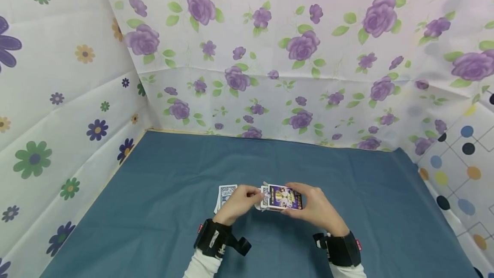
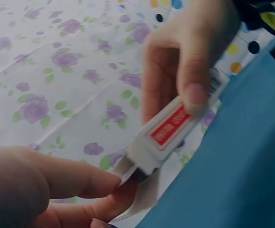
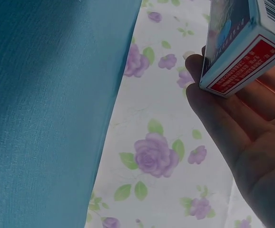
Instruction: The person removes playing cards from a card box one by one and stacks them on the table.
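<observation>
In the head view my right hand (image 1: 318, 210) grips a purple playing card box (image 1: 285, 197) by its edges, holding it on its side over the table. Patterned playing cards (image 1: 265, 197) stick out of the box's left end, where small flaps stand out. There my left hand (image 1: 240, 203) pinches the cards between thumb and fingers. The left wrist view shows those fingertips right at the box's open end, partly hidden by a flap (image 2: 144, 194). A red label (image 3: 246, 65) marks the box's narrow side in the right wrist view.
A small pile of blue-backed playing cards (image 1: 225, 193) lies on the blue tablecloth (image 1: 173, 170), just left of my left hand and partly behind it. Flowered sheets (image 1: 239, 55) hang along the table's far edge and left side, a dotted one (image 1: 455, 175) along the right.
</observation>
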Demonstrator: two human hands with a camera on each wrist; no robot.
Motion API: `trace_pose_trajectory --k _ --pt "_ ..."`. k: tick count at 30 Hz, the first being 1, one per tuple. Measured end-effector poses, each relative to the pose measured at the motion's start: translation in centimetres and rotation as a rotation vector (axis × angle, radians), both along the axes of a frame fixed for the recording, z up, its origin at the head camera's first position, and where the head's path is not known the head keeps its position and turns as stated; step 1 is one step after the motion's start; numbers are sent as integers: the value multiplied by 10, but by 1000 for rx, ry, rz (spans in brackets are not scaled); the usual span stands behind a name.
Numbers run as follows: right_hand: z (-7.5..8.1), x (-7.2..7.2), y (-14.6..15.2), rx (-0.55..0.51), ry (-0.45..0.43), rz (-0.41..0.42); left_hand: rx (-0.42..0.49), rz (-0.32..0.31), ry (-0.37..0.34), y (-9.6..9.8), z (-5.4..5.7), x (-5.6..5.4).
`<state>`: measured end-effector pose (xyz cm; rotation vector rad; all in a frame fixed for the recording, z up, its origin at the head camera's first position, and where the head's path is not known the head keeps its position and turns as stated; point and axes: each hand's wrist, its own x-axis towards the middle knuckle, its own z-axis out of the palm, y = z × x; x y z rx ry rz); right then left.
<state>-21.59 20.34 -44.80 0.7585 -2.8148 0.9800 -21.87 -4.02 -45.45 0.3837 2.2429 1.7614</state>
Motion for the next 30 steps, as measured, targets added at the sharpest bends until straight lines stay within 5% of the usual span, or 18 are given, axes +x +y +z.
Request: trace_pose_trajectory --k 4,11,16,22,25,30 --pt "1 -1 0 4 1 -5 4 -34 3 -9 6 -2" --pt "0 -1 1 25 -5 -32 7 46 -68 -32 13 -4" --pt "-2 -1 1 28 -11 -34 55 47 -133 -47 11 -5" --pt "-4 -2 1 13 -35 -27 83 47 -87 -60 9 -9" --pt "-4 -2 1 9 -44 -27 91 104 -91 -66 7 -12" --pt "-5 -2 0 16 -43 -29 97 324 -151 -76 -6 -17"
